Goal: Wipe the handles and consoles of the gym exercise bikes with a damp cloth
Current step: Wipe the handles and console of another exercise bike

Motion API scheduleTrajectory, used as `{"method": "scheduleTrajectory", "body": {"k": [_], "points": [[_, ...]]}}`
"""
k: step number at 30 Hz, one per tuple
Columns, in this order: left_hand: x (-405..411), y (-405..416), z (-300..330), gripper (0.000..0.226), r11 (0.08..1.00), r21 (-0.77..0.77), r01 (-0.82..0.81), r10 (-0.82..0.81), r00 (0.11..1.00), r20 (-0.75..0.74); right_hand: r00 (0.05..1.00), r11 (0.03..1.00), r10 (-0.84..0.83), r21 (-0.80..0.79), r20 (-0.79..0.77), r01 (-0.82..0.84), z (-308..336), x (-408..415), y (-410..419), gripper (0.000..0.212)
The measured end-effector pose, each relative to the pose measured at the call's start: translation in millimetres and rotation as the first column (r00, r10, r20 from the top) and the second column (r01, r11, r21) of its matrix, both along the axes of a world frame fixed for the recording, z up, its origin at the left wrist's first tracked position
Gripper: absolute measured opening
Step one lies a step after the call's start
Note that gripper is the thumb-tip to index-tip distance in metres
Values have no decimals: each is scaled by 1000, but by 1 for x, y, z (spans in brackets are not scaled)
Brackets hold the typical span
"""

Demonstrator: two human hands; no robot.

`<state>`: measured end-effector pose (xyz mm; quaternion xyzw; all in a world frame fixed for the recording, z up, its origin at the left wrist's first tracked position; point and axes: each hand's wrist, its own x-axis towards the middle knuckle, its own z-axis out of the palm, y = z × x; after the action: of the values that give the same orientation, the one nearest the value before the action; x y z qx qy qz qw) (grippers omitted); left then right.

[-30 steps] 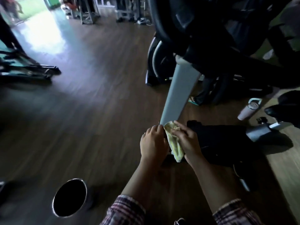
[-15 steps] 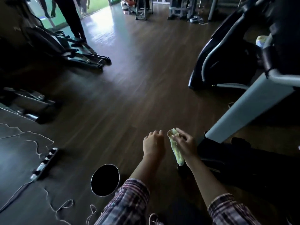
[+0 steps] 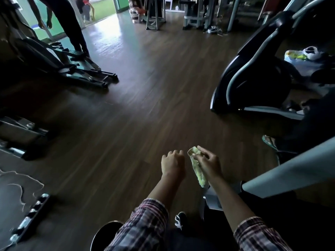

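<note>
My right hand (image 3: 208, 163) pinches a crumpled yellow-green cloth (image 3: 198, 167) that hangs down from its fingers. Just left of it, my left hand (image 3: 173, 163) is held out with fingers loosely curled and nothing in it, a small gap from the cloth. Both hands hover over the dark wooden floor. The grey slanted post (image 3: 290, 171) of an exercise bike runs up to the right of my right arm. Its handles and console are out of view. A second bike's black and grey body (image 3: 250, 78) stands farther back on the right.
An elliptical trainer (image 3: 59, 66) stands at the left with a person (image 3: 67, 20) beside it. A power strip (image 3: 30, 214) and thin cord lie at the lower left. A round dark bin (image 3: 105, 234) sits near my feet. A sandalled foot (image 3: 269, 141) shows at right.
The view has swung left, away from the bike post, which has slid to the right edge. My hands have come off the post; the right still holds the cloth.
</note>
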<state>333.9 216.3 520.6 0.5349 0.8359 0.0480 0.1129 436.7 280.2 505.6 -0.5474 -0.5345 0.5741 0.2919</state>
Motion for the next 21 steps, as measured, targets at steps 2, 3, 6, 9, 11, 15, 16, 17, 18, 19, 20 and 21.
{"method": "scheduleTrajectory", "body": {"k": [2, 3, 6, 9, 11, 15, 16, 17, 18, 19, 20, 21], "points": [[-15, 32, 2, 28, 999, -6, 32, -32, 999, -6, 1000, 1000, -20, -2, 1, 20, 3, -14, 28, 40], [-21, 47, 3, 28, 999, -5, 47, -47, 999, -7, 1000, 1000, -26, -2, 1, 26, 4, -19, 41, 39], [-36, 90, 6, 26, 996, 19, 85, -85, 996, -1, 999, 999, -43, 16, 16, 42, 8, -29, 80, 38], [-45, 129, 9, 22, 991, 31, 130, -130, 991, 21, 991, 992, -125, 24, 45, 124, 9, -32, 110, 35], [-48, 155, 10, 22, 982, 34, 185, -186, 982, 24, 984, 985, -171, 20, 57, 170, 10, -31, 127, 36], [-57, 209, 8, 30, 942, 37, 332, -333, 943, 0, 952, 955, -298, 22, 71, 297, 15, -32, 162, 36], [-59, 222, 7, 32, 927, 38, 373, -373, 928, -7, 939, 941, -338, 21, 64, 337, 15, -33, 171, 36], [-62, 236, 6, 35, 909, 38, 414, -414, 910, -12, 924, 925, -380, 22, 47, 379, 14, -36, 180, 36], [-65, 250, 6, 38, 889, 37, 456, -455, 890, -17, 907, 908, -419, 22, 36, 418, 13, -40, 189, 36], [-67, 263, 5, 39, 867, 34, 498, -497, 867, -22, 890, 890, -455, 25, 26, 455, 13, -44, 197, 36], [-70, 276, 5, 39, 842, 29, 539, -539, 842, -24, 868, 868, -497, 26, 15, 497, 11, -48, 205, 35], [-74, 290, 6, 38, 815, 23, 579, -579, 815, -18, 838, 837, -546, 21, 3, 546, 12, -53, 212, 35]]}}
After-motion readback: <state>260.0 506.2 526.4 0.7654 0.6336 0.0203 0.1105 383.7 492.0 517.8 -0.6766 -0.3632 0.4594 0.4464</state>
